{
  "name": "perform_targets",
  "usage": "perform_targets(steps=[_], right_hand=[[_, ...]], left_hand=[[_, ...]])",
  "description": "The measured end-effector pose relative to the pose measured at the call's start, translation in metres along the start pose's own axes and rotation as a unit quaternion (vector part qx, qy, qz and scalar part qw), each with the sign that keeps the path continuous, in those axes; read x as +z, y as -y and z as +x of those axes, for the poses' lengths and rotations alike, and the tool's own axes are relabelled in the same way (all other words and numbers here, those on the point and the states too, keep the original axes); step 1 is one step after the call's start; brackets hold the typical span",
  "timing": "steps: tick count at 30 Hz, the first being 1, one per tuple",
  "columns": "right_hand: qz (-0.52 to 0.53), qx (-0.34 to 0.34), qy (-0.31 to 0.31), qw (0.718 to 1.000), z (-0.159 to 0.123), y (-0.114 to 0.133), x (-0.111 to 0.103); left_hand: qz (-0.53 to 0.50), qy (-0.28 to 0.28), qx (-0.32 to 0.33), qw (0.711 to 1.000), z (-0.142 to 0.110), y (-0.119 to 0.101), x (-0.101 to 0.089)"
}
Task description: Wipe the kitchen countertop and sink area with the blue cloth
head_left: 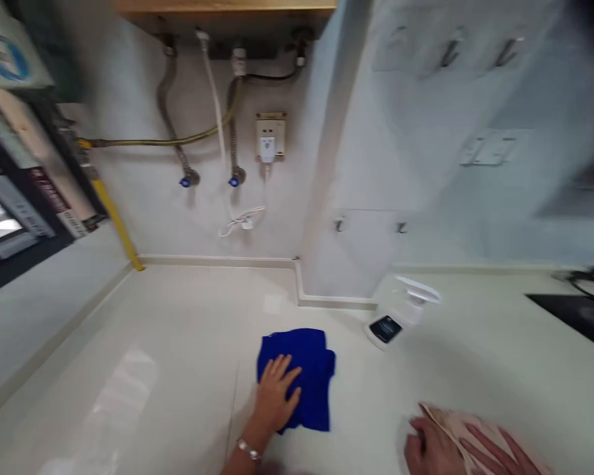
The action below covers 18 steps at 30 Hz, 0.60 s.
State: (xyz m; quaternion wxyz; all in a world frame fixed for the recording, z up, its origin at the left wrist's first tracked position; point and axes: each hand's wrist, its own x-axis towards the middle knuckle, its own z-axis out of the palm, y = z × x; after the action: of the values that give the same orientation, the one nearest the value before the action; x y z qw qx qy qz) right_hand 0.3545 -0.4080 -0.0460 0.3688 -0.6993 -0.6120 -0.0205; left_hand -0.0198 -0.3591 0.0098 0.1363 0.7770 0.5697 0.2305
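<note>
My left hand (pixel 275 394), with a bracelet at the wrist, lies palm down on a blue cloth (pixel 313 376). Its fingers are spread and flat, pressing the cloth against the white countertop (pixel 193 369). The cloth is roughly square, with uneven edges and a fold at its right side. At the lower right edge of the view, my right hand (pixel 428 445) is partly cut off and blurred. It appears closed on a beige-pink cloth (pixel 480 432). Between and beyond the hands, a white spray bottle (pixel 400 316) with a dark label stands near the wall.
A low raised lip (pixel 218 262) runs along the wall. A yellow pipe (pixel 116 221) meets the counter at the back left. Hoses and a plugged socket (pixel 271 135) are on the wall under a cabinet (pixel 228 8). A black hob (pixel 579 316) sits at the far right.
</note>
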Motion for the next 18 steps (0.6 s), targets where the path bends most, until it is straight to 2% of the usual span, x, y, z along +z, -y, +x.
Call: perform_targets(steps=[3, 7, 10, 13, 15, 18], right_hand=[[-0.02, 0.006, -0.017, 1.0, -0.003, 0.005, 0.007], [-0.049, 0.016, -0.033, 0.998, -0.006, 0.009, 0.011], [-0.077, 0.005, -0.04, 0.996, -0.009, 0.015, 0.009], [-0.088, 0.001, -0.044, 0.995, -0.007, 0.02, 0.009], [-0.094, 0.004, -0.048, 0.994, -0.006, 0.02, 0.009], [-0.093, 0.008, -0.051, 0.994, -0.005, 0.02, 0.011]], left_hand=[[0.068, -0.039, -0.036, 0.996, -0.019, 0.046, -0.023], [0.134, -0.089, -0.132, 0.978, -0.051, 0.12, -0.063], [0.168, -0.128, -0.223, 0.952, -0.062, 0.149, -0.087], [0.214, -0.158, -0.258, 0.929, -0.057, 0.143, -0.086], [0.24, -0.167, -0.225, 0.929, -0.052, 0.124, -0.069], [0.251, -0.166, -0.138, 0.944, -0.048, 0.088, -0.033]])
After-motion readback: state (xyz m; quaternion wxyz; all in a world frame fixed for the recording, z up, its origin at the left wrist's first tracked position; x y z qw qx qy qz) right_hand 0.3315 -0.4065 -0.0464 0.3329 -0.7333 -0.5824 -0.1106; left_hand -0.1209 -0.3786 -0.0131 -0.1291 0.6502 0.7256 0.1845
